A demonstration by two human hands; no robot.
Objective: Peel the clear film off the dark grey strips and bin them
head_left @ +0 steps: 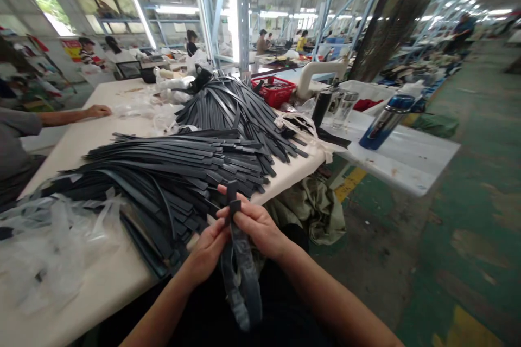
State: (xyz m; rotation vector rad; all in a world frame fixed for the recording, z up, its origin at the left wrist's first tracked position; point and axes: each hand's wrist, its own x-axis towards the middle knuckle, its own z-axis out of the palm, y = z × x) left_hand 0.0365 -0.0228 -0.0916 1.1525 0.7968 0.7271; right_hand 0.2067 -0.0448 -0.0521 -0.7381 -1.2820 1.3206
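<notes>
Between my two hands is a dark strap [250, 276], its ends brought together at the top and its length hanging down in a loop over my lap. My left hand [209, 246] pinches it from the left, just below the ends. With fingers wrapped around the ends, my right hand [258, 225] grips the same strap from the right. Part of the strap looks shiny, as if covered by clear film. Just beyond my hands, a pile of flat dark straps [175, 157] lies across the table, and a second heap of straps [232, 103] fans out behind it.
Clear plastic bags [61, 249] lie on the cream table [106, 293] at left. Another person's hand [97, 111] rests at the far left edge. A red basket [274, 92] stands behind the straps. A blue flask [385, 122] is on the white side table [419, 162]; green cloth [313, 211] hangs below.
</notes>
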